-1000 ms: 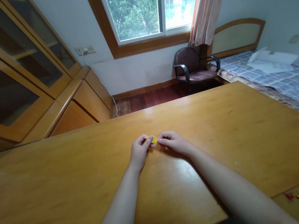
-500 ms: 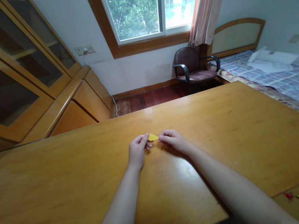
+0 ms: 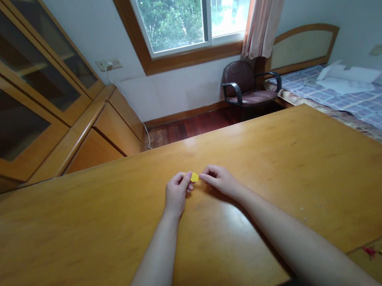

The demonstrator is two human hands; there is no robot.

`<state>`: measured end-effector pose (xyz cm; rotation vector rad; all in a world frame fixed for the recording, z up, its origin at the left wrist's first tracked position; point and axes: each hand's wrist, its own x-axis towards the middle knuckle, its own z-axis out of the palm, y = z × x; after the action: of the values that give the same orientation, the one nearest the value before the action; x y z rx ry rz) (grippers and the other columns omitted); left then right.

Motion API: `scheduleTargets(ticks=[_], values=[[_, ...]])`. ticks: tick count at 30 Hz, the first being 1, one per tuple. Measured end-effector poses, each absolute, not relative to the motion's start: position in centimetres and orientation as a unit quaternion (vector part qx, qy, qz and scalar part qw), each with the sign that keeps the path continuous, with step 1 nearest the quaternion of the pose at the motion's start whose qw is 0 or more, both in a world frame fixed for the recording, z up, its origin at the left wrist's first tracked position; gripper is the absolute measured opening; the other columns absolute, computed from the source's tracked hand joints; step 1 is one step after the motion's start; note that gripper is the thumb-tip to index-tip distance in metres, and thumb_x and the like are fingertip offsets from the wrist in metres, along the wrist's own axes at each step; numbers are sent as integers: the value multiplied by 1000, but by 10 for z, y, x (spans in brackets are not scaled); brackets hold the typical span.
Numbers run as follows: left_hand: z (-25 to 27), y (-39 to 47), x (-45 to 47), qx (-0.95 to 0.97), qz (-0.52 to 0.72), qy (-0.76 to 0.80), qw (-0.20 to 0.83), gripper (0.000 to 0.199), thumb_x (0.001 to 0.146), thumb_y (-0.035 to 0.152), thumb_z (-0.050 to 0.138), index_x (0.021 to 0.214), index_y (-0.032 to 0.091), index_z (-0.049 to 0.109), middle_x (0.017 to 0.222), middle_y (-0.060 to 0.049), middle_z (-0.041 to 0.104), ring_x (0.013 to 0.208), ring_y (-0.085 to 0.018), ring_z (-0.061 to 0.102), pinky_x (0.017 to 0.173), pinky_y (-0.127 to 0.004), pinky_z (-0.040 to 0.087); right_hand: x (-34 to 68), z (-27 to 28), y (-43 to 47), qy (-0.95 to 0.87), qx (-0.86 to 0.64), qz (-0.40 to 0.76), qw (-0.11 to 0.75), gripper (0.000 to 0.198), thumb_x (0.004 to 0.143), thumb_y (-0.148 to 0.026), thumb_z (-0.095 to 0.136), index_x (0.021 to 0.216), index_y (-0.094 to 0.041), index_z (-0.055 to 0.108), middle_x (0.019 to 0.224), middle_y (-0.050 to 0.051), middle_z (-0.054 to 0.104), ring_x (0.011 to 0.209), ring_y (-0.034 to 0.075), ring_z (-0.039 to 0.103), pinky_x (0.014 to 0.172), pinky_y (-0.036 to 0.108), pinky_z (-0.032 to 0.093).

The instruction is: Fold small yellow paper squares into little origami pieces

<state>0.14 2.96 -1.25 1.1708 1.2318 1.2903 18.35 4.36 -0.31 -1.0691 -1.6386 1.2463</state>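
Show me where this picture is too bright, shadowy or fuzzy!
Head view: the window's right pane looks washed out by daylight; head view: pale glare shines on the table, and a dark shadow runs along the right arm; head view: the yellow piece in the left hand is too small to show fine detail.

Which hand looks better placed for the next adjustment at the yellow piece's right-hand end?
Probably the right hand: it is right at that end of the yellow piece, though whether it grips is too small to tell. The left hand pinches the opposite end, so it seems better suited to steadying.
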Motion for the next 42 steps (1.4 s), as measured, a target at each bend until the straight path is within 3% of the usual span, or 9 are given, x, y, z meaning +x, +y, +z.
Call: scheduleTargets(ticks=[5,17,25,32,42], values=[[-10,29,2,497,516,504,483,35,85,46,68,66,17,61,54,4,56,51,-9,47,51,-21,35,181,-1,43,-664,-442,450,401,31,86,-46,65,76,-18,55,64,-3,56,62,12,49,59,24,37],[-7,30,6,504,517,488,491,26,73,41,78,74,18,65,65,3,58,60,-11,52,58,-22,40,186,-6,46,-695,-407,450,385,26,90,-39,61,80,-16,68,75,1,66,72,15,58,69,26,43],[-1,29,6,555,491,500,448,25,80,40,72,70,18,65,65,2,56,62,-12,51,61,-23,40,183,-3,43,-673,-407,460,413,25,89,-42,63,92,-17,66,82,2,65,73,14,59,69,26,45],[4,26,8,596,468,503,416,25,82,40,69,69,18,66,65,2,54,60,-13,50,59,-24,39,184,-3,44,-662,-416,475,402,25,88,-41,63,80,-17,63,72,0,61,69,14,55,64,26,43],[6,26,8,608,488,520,348,18,82,35,68,73,19,69,76,-1,63,75,-17,58,71,-26,43,186,-3,44,-666,-410,486,389,21,88,-38,63,81,-18,63,71,0,63,69,15,56,64,26,43]])
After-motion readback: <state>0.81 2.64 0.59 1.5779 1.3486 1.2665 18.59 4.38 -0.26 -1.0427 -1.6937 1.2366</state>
